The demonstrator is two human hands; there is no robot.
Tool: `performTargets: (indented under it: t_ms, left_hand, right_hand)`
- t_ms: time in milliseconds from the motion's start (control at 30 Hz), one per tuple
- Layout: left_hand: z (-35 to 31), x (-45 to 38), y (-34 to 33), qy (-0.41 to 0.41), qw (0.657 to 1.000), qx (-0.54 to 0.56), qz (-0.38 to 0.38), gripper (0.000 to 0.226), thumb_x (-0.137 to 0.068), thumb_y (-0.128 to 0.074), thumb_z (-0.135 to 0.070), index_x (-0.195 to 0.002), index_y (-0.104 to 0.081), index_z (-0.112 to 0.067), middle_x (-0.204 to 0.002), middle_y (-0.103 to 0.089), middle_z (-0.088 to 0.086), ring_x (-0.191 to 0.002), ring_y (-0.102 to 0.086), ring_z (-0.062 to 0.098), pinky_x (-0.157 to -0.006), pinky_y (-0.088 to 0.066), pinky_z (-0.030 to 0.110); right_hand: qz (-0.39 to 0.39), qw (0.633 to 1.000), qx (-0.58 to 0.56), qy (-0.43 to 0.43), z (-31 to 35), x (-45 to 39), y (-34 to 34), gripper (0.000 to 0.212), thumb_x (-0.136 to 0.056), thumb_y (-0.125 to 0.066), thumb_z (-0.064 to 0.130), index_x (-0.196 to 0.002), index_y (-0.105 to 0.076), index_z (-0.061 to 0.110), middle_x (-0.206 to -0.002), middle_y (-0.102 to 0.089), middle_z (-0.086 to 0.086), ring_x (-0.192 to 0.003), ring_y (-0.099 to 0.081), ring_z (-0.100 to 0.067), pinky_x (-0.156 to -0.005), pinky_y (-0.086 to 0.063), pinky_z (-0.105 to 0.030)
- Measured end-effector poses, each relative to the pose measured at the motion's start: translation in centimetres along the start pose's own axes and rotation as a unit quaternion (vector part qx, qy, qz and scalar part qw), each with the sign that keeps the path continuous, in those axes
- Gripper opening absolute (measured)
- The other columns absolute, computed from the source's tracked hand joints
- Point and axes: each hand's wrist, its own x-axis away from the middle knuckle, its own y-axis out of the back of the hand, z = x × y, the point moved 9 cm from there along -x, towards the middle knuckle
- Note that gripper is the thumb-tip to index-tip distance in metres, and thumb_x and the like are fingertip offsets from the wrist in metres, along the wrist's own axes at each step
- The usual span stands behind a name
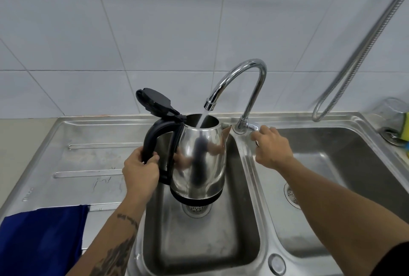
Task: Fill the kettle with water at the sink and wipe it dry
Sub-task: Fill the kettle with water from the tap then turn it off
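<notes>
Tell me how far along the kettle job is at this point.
Done: the kettle is under the tap, lid flipped open. In hand: water runs into its mouth; the left hand grips the handle, the right hand is at the tap lever. Left: shutting off the water and wiping dry; the blue cloth lies untouched on the drainboard.

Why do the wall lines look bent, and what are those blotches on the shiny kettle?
Head view: the wide-angle lens bows the wall tiles' joints and the sink edges. The blotches on the kettle are reflections, apparently of the hands and arms, not dirt. Lighting is soft and even, with bright glare along the tap. The hose at the right edge looks slightly smeared.
</notes>
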Motion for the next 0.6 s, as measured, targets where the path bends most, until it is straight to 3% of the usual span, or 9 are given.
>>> performTargets:
  t_ms: [133, 333, 467, 600]
  left_hand:
    - [0.3, -0.3, -0.3, 0.000, 1.000, 0.001, 0.000, 0.014, -0.089, -0.065, -0.009, -0.101, -0.069, -0.016, -0.090, -0.070, 0.000, -0.091, -0.066, 0.024, -0.083, -0.049, 0.036]
    - [0.4, -0.5, -0.6, 0.003, 1.000, 0.005, -0.005, 0.017, -0.090, -0.066, -0.009, -0.106, -0.069, -0.012, -0.093, -0.070, 0.007, -0.092, -0.065, 0.028, -0.085, -0.050, 0.039]
    - [0.4, -0.1, -0.6, 0.013, 1.000, 0.026, -0.005, 0.015, -0.088, -0.066, -0.006, -0.099, -0.069, -0.016, -0.086, -0.069, -0.001, -0.087, -0.065, 0.024, -0.079, -0.046, 0.033]
    - [0.3, 0.3, 0.6, 0.018, 0.999, 0.020, -0.026, 0.015, -0.085, -0.066, -0.007, -0.089, -0.068, -0.021, -0.080, -0.069, -0.004, -0.080, -0.065, 0.022, -0.075, -0.044, 0.031]
  right_hand:
    - [-0.143, 0.976, -0.156, -0.049, -1.9, -1.0, 4.0, 0.018, -0.083, -0.068, 0.020, -0.101, -0.068, 0.019, -0.103, -0.061, -0.001, -0.101, -0.058, -0.026, -0.072, -0.043, -0.032]
    - [-0.115, 0.931, -0.285, -0.197, -5.7, -3.9, 6.4, 0.028, -0.079, -0.080, 0.037, -0.097, -0.068, 0.019, -0.101, -0.064, -0.002, -0.098, -0.063, -0.026, -0.077, -0.047, -0.034]
    - [-0.109, 0.918, -0.286, -0.253, -7.0, -4.7, 6.2, 0.034, -0.079, -0.078, 0.041, -0.102, -0.069, 0.018, -0.114, -0.069, -0.008, -0.108, -0.065, -0.031, -0.084, -0.049, -0.035]
    - [-0.129, 0.936, -0.220, -0.243, -5.5, -3.9, 6.8, 0.047, -0.087, -0.070, 0.040, -0.125, -0.060, 0.013, -0.129, -0.058, -0.016, -0.120, -0.056, -0.039, -0.095, -0.046, -0.045]
